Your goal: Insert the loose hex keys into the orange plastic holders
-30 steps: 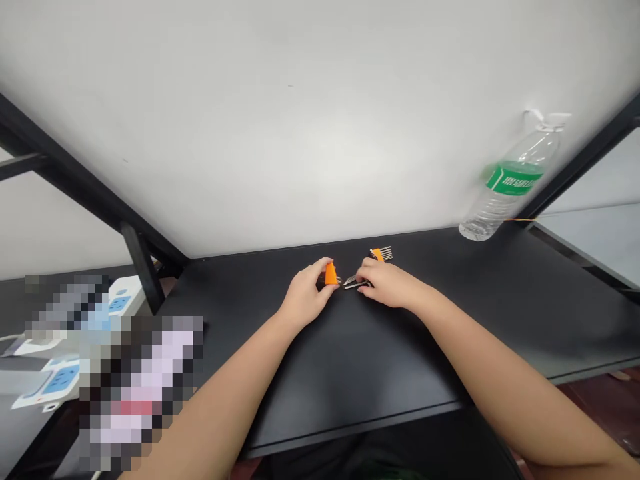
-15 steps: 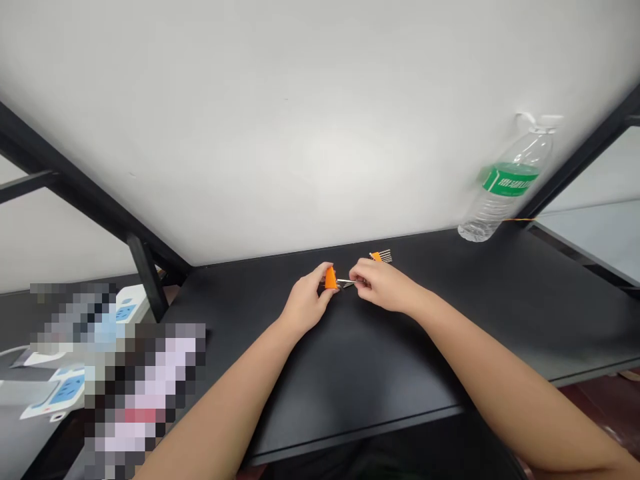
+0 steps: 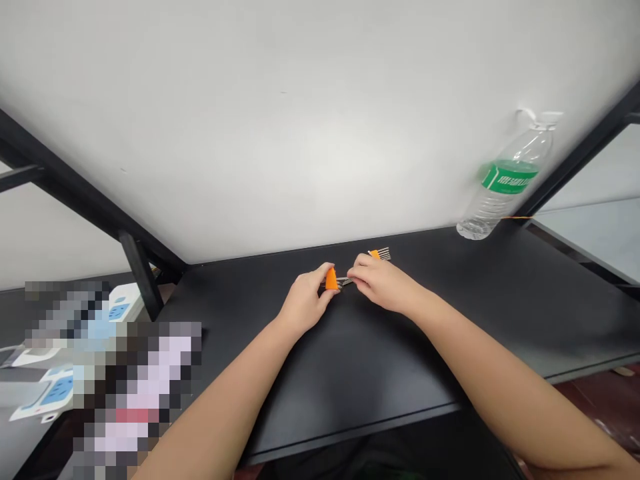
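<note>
A small orange holder is pinched upright between the thumb and fingers of my left hand. Thin metal rods stick out from its right side towards my right hand. The fingertips of that hand are pressed together at the rods' far end; exactly which rod they grip is partly hidden. Just behind my right hand lies a second orange holder, from which several thin metal rods fan out to the right. Both hands are low over the black tabletop.
A clear plastic bottle with a green label stands at the back right against the white wall. Black metal frame bars slope at the left. White power strips and a blurred-out object lie at the lower left.
My right fingers have come slightly closer to the orange holder, and their pinch has shifted on the rod. My left hand stays in place around the holder. The view has tilted a little.
</note>
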Demonstrator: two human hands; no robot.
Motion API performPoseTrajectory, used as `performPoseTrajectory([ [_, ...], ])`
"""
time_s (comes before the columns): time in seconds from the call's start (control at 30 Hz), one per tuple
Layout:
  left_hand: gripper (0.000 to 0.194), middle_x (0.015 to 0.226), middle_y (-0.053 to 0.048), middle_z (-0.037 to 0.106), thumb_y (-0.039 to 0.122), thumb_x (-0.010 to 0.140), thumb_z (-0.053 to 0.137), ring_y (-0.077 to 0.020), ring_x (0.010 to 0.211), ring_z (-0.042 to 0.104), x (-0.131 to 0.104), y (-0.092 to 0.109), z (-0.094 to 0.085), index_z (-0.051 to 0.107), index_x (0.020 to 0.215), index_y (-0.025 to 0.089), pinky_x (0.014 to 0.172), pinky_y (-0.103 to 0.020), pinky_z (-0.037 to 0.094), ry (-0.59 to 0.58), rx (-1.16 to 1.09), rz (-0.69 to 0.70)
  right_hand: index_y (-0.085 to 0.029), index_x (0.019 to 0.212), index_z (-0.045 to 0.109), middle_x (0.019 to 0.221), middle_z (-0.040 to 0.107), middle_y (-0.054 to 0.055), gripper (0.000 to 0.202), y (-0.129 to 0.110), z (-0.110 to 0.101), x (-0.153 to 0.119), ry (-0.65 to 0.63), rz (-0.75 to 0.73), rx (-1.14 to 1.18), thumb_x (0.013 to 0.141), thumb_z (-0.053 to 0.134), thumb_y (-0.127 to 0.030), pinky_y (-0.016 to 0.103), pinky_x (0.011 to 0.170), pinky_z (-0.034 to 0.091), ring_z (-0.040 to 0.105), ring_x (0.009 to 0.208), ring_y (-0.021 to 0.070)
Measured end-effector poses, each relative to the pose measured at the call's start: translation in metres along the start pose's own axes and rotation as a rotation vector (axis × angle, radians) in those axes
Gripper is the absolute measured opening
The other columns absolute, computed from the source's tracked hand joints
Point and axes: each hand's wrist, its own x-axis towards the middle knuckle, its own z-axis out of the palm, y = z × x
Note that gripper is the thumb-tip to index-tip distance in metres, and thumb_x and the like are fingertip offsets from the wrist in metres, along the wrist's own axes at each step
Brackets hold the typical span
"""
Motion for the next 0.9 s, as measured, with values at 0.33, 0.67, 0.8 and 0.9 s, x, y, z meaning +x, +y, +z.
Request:
performPoseTrajectory([
  [0.33,0.035,0.110,-0.005,0.072,0.024,0.091,0.067,-0.0261,0.106,0.066,0.000,0.009,-0.001,0.059,0.125,0.026,0.101,-0.045,0.049,-0.016,0.055,0.085,-0.022,0.093,0.047,0.095,0.050,0.000,0.026,-0.013,0.018,0.006,0.006,-0.014,0.375,0.078,0.051,-0.001,0.025,0.064,0.041,0.047,0.073,0.0136],
  [0.67,0.046,0.119,-0.005,0.074,0.026,0.089,0.069,-0.0228,0.102,0.072,0.000,-0.005,0.006,0.057,0.133,0.026,0.094,-0.039,0.059,0.021,-0.147,-0.014,-0.018,0.098,0.069,0.106,0.060,0.006,0.012,0.030,0.020,0.008,-0.157,0.194,-0.064,0.096,0.058,-0.017,0.026,0.070,0.041,0.058,0.081,0.0142],
  [0.8,0.049,0.122,-0.005,0.074,0.024,0.087,0.070,-0.0235,0.108,0.072,0.000,-0.006,0.007,0.057,0.135,0.026,0.098,-0.040,0.059,0.038,-0.170,-0.022,-0.017,0.093,0.070,0.102,0.063,0.008,0.018,0.021,0.019,0.010,-0.210,0.183,-0.268,0.099,0.054,-0.020,0.027,0.066,0.041,0.060,0.080,0.0169],
  [0.9,0.050,0.123,-0.005,0.074,0.024,0.086,0.070,-0.0236,0.109,0.072,0.000,-0.007,0.008,0.058,0.135,0.025,0.101,-0.040,0.059,0.048,-0.194,-0.026,-0.016,0.093,0.070,0.100,0.065,0.010,0.018,0.015,0.019,0.012,-0.234,0.174,-0.378,0.098,0.053,-0.018,0.028,0.067,0.043,0.063,0.084,0.0201],
])
